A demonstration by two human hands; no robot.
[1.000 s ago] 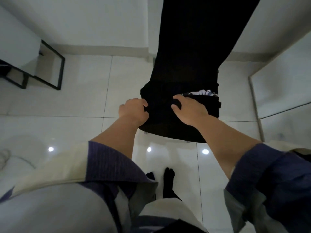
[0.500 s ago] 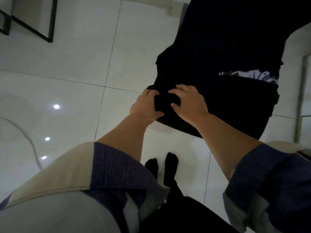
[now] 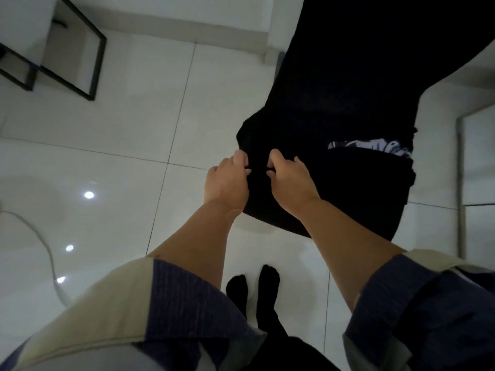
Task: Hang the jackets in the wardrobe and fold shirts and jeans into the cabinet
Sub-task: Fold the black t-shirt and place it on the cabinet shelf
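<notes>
Both hands, left hand (image 3: 226, 180) and right hand (image 3: 290, 180), pinch the hanging black garment (image 3: 334, 108) near its hem; nothing visibly hung or folded yet.

The floor (image 3: 128, 145) is looking like super glossy white tile, bouncing light spots back. The black garment (image 3: 348, 103) is reading as matt ribbed cloth, the sleeves (image 3: 187, 303) as woven striped fabric, and the frame (image 3: 96, 62) as matt black metal.

dim, bluish | ceiling-light glare on floor tiles (image 3: 89, 194) (three spots) | edges bowed
</notes>
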